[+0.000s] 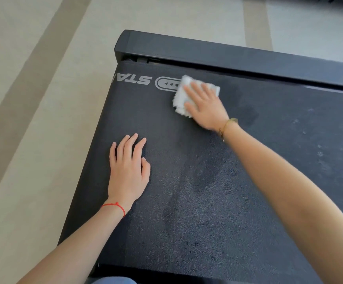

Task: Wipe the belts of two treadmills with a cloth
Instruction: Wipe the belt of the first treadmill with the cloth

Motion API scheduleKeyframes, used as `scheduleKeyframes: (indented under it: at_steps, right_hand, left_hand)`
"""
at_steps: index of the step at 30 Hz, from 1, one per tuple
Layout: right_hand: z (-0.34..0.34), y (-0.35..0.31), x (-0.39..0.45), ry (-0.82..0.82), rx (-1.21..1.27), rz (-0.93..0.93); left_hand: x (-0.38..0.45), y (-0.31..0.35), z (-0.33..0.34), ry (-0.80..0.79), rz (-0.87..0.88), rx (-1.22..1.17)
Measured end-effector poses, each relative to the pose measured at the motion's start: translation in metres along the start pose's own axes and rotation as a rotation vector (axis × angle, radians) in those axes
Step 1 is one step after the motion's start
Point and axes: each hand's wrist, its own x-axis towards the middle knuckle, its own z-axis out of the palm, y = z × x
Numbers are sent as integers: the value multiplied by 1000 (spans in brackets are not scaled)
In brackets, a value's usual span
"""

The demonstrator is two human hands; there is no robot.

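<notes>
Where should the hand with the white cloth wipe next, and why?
Probably slide to the right along the belt. The right hand presses the cloth flat near the printed logo, while pale dusty specks show on the belt's right side. The left hand rests flat, steadying.

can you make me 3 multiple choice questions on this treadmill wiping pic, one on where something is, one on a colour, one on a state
1. Where is the cloth?
A. on the floor
B. on the belt beside the printed logo
C. under the left hand

2. What colour is the string on the left wrist?
A. red
B. blue
C. green

3. How is the left hand?
A. clenched in a fist
B. holding a bottle
C. flat on the belt, holding nothing

Answers:
1 B, the right hand presses it onto the belt next to the logo.
2 A, the string is red.
3 C, its fingers lie spread on the belt.
</notes>
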Motion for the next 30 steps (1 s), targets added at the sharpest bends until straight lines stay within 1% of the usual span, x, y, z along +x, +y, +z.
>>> scheduleKeyframes:
  at_steps: [1,3,4,6,9,12,17,19,21,22,25,27,28,30]
  right_hand:
    - [-5,18,9,8,16,123]
    - [-14,46,23,-30,80,331]
    - [-16,52,28,-51,100,389]
    - [-14,48,32,-69,113,426]
    - [-2,18,18,-64,111,353]
    - [5,-11,-21,-56,108,148]
    - [20,-65,-140,-85,91,-156]
    - [25,-75,-179,-106,93,-231]
    - [23,-65,-186,-125,83,-256]
    - [21,-59,-180,-126,67,-238]
    - [13,-50,-150,-122,68,-65]
    - [13,-61,-149,-113,67,12]
    - [16,-70,-159,-109,57,2]
    - [24,-93,-197,-113,22,-99]
  left_hand:
    - [0,0,0,-3,-4,-3]
    - [1,0,1,-2,-10,0]
    - [1,0,1,3,-13,3]
    - [2,0,1,14,-12,7]
    - [1,0,1,16,-6,6]
    - [0,0,0,20,-4,9]
    - [-2,0,-2,34,7,-10]
    - [-3,1,-2,33,11,-20]
    - [-3,0,-2,38,14,-37]
    - [-3,0,-2,41,16,-42]
    - [-3,-1,-1,46,14,-52]
    - [-3,-1,-2,35,9,-56]
    - [-3,0,-3,30,10,-57]
    - [-4,1,-5,24,13,-61]
